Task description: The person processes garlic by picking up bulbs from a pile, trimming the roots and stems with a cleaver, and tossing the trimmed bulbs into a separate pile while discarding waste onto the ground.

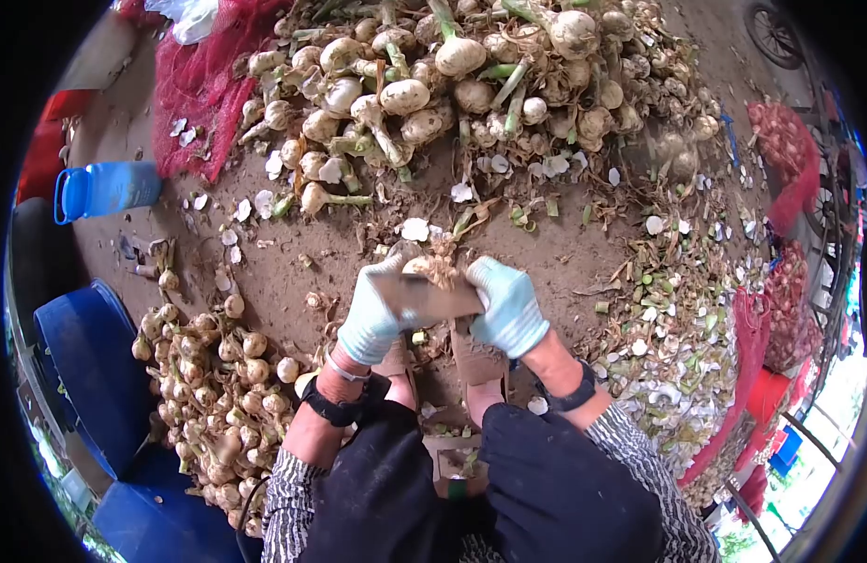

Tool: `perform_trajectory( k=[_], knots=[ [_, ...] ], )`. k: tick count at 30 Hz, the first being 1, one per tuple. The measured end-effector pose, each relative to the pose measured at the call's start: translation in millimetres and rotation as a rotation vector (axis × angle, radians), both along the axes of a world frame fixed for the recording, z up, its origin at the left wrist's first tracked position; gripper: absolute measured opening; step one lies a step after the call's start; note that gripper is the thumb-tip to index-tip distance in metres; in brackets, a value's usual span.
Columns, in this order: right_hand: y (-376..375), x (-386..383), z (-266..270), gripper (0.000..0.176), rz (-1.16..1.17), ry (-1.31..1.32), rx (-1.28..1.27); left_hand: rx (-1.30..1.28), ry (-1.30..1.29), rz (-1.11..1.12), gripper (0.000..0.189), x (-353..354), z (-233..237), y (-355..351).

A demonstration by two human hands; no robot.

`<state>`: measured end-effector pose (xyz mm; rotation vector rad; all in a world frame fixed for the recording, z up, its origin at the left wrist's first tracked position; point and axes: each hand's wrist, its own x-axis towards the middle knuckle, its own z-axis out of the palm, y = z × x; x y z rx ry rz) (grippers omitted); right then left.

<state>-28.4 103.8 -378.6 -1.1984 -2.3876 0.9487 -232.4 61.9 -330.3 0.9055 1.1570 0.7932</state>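
My left hand [371, 314], in a pale blue-and-white glove, is closed around a garlic bulb [417, 266] with shaggy brown roots. My right hand [508, 306], gloved alike, is closed at the right end of a broad, flat brown blade, which looks like a knife [431, 298]. The blade is blurred and spans the gap between both hands, just in front of the bulb. My fingertips are partly hidden. Ahead lies a large heap of untrimmed garlic [405, 96] with stems and dirt. Trimmed garlic bulbs [227, 403] are piled at my lower left.
Peel and stem scraps [663, 352] cover the ground at right, beside filled red net bags [788, 310]. A red net [203, 94] and a blue jug [110, 190] lie at upper left. Blue barrels [91, 366] stand at left. My sandalled feet [475, 357] are below my hands.
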Motion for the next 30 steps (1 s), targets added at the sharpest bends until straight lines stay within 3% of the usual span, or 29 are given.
perform_trajectory(
  k=[1, 2, 4, 5, 6, 7, 8, 10, 12, 14, 15, 17, 18, 20, 21, 22, 24, 25, 28, 30],
  knots=[
    [8.6, 17.8, -58.9, 0.020, -0.242, 0.072, -0.240, -0.224, -0.305, 0.187, 0.035, 9.5, 5.8, -5.0],
    [18.0, 33.8, -90.4, 0.017, -0.486, 0.150, -0.478, 0.352, 0.080, -0.228, 0.048, -0.6, 15.6, -7.3],
    [37.8, 52.8, -35.3, 0.014, -0.635, -0.021, -0.336, 0.437, 0.185, -0.122, 0.056, -1.2, 23.3, -12.0],
    [34.4, 88.2, -81.6, 0.008, -0.616, 0.510, -0.773, 0.069, -0.076, 0.071, 0.058, -6.1, 17.1, -10.9],
    [20.5, 79.1, -61.5, 0.008, -0.646, 0.505, -0.767, -0.287, -0.339, 0.242, 0.060, -10.4, 4.1, -3.4],
    [16.3, 42.5, -20.2, 0.007, -0.473, 0.554, -0.567, -0.089, 0.001, 0.177, 0.059, -13.1, -18.4, -4.1],
    [10.4, 11.7, 10.0, 0.007, -0.292, 0.593, -0.378, -0.077, -0.002, 0.185, 0.059, -11.1, -16.3, 1.4],
    [-3.9, -17.9, 26.1, 0.010, -0.566, 0.691, -1.148, 0.195, 0.740, 0.031, 0.050, -9.4, -9.6, 4.1],
    [1.9, -40.4, 45.6, 0.014, -0.316, 0.496, -0.824, -0.054, 0.144, 0.350, 0.048, -10.7, -24.7, -1.6],
    [5.1, -46.3, 42.6, 0.015, -0.450, 0.645, -0.990, -0.217, -0.375, 0.598, 0.051, -19.0, -20.3, -5.1],
    [4.2, -47.3, 44.2, 0.015, -0.444, 0.643, -0.995, -0.165, -0.572, 0.649, 0.054, -24.8, -23.5, -7.1],
    [4.6, -44.4, 50.0, 0.010, -0.572, 0.976, -1.375, -0.068, -0.762, 0.708, 0.053, -35.7, -31.2, -7.2],
    [2.3, -40.9, 51.9, 0.010, -0.472, 0.757, -1.244, -0.054, -0.827, 0.720, 0.054, -38.0, -26.7, -5.2],
    [-21.6, -43.5, 26.6, 0.017, -0.266, 0.310, -0.613, -0.056, -0.920, 0.751, 0.055, -37.0, -41.9, -14.7],
    [-18.2, -52.4, 39.6, 0.025, -0.233, 0.216, -0.341, -0.129, -1.018, 0.805, 0.052, -36.2, -43.5, -15.5],
    [-17.0, -59.8, 40.0, 0.025, -0.233, 0.218, -0.341, -0.204, -1.114, 0.859, 0.050, -35.8, -46.7, -16.8],
    [-11.6, -70.1, 38.5, 0.022, -0.396, 0.375, -0.789, -0.291, -1.174, 0.902, 0.047, -38.3, -54.6, -20.3],
    [-7.7, -73.2, 30.4, 0.015, -0.282, 0.289, -0.437, -0.243, -1.088, 0.879, 0.046, -35.5, -49.8, -18.4],
    [-1.0, -79.1, 46.3, 0.015, -0.388, 0.345, -0.643, -0.189, -1.016, 0.891, 0.049, -33.0, -40.7, -17.6],
    [-4.4, -77.7, 20.6, 0.020, -0.359, 0.364, -0.528, -0.150, -0.922, 0.841, 0.054, -33.3, -37.4, -19.0]
  ],
)
